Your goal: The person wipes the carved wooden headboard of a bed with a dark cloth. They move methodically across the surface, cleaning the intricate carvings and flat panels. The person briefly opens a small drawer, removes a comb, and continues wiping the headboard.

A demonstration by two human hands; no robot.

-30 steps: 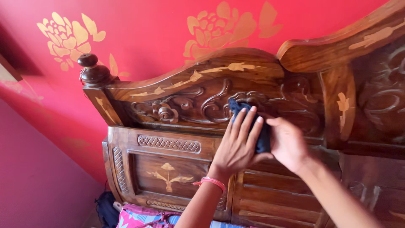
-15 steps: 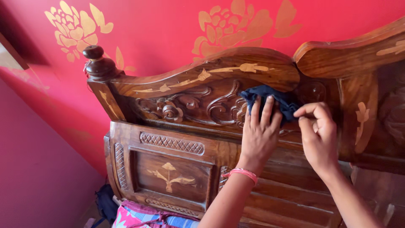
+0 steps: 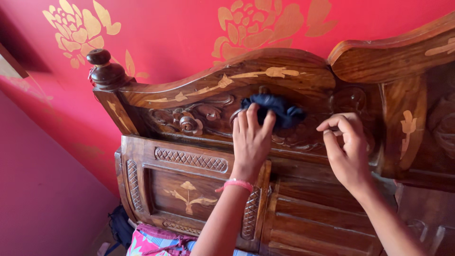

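Both forearms are bare, with no sleeves in view. The left hand (image 3: 251, 142) has a thin pink band (image 3: 235, 184) around its wrist; the right hand (image 3: 348, 151) wears nothing.

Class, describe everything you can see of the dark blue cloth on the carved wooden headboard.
The dark blue cloth looks like soft fabric, bunched into a rumpled wad with folds rather than spread flat. It sits against the carved scrollwork band of the dark wooden headboard, just below its curved, inlaid top rail. The left hand presses it there, fingertips over its lower left edge. The right hand is beside it, apart, not touching it. Its full size is hidden.
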